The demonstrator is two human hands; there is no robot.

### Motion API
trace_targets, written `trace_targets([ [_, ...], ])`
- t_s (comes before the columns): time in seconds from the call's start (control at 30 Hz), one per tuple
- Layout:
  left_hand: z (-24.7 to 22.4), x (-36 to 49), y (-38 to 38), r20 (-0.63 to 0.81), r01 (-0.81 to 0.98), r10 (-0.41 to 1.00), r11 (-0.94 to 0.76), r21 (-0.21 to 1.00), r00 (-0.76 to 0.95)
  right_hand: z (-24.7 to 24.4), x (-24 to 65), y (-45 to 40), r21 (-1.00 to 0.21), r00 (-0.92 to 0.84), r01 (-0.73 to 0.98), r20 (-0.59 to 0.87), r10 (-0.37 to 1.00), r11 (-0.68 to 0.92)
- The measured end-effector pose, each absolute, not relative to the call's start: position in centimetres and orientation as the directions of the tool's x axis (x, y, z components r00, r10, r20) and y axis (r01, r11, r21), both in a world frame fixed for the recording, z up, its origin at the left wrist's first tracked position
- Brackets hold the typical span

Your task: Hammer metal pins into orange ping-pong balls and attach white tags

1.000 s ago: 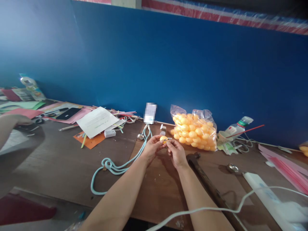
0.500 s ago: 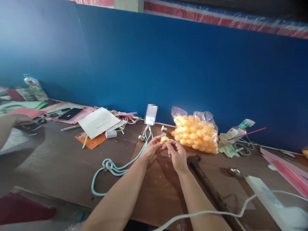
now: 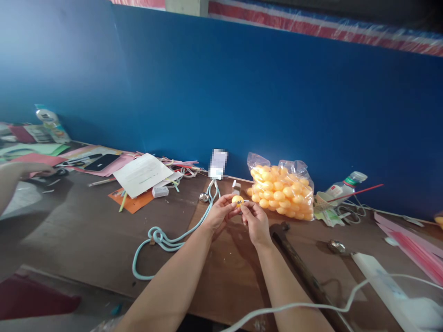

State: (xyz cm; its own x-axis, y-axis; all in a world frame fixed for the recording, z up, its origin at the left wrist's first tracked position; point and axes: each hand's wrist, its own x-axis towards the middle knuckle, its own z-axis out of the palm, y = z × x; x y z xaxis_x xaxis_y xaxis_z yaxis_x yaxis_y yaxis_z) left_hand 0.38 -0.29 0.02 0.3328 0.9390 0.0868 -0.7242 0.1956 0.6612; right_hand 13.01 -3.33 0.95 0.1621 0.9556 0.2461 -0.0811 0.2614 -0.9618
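Observation:
My left hand (image 3: pixel 221 213) is closed, its fingertips pinching a small yellow-orange ball (image 3: pixel 237 199) with dark marks on its front. My right hand (image 3: pixel 255 222) meets it from the other side, fingers drawn together, the thumb touching the ball's face. A thin white bit (image 3: pixel 246 201) sticks out by the right fingertips; what it belongs to is too small to tell. Just beyond my hands stands a clear plastic bag (image 3: pixel 304 210) full of similar balls (image 3: pixel 278 186).
A looped light-blue cord (image 3: pixel 162 242) runs to a pale card (image 3: pixel 218 163) by the blue partition (image 3: pixel 221 92). A hammer (image 3: pixel 301 263), a bottle (image 3: pixel 346 184) and a white cable (image 3: pixel 294 305) lie rightward. Papers (image 3: pixel 143 175) lie leftward, near another person's hand (image 3: pixel 38 169).
My hands and the ball stay almost in place, with the right thumb covering a little more of the dark marks. The other person's hand at the left has shifted slightly.

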Motion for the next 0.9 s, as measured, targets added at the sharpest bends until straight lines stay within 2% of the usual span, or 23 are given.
trace_targets([
  [0.33, 0.01, 0.39, -0.30, 0.080, -0.726, 0.940, 0.201, 0.658, 0.333, 0.85, 12.93, -3.32, -0.954, 0.163, -0.122, 0.254, 0.953, 0.275],
  [0.9, 0.31, 0.30, -0.23, 0.075, -0.699, 0.946, 0.177, 0.693, 0.314, 0.87, 12.99, -3.30, -0.959, 0.176, -0.072, 0.258, 0.950, 0.274],
])
